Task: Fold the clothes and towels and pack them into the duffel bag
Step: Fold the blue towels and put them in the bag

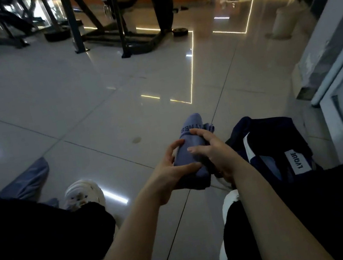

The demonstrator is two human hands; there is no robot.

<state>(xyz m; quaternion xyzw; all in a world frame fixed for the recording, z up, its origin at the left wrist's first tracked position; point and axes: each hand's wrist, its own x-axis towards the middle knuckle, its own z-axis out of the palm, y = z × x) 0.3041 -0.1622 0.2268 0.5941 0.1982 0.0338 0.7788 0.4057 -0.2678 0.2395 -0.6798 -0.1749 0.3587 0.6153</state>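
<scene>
Hands clamp a rolled blue towel (pixel 189 156) above the floor: left hand (pixel 172 170) grips its near end, right hand (pixel 211 152) wraps its side. Navy duffel bag (pixel 276 147) sits just right of them; blue cloth (pixel 30 181) lies far left.

Your head cam is dim and underexposed. Light comes mostly from LED strips reflected as hard glare lines on the glossy floor (pixel 97 92). Gym equipment (pixel 117 19) at the top is motion-blurred and soft. Wide-angle bending at the edges; your dark trousers (pixel 39 252) crush to black.
</scene>
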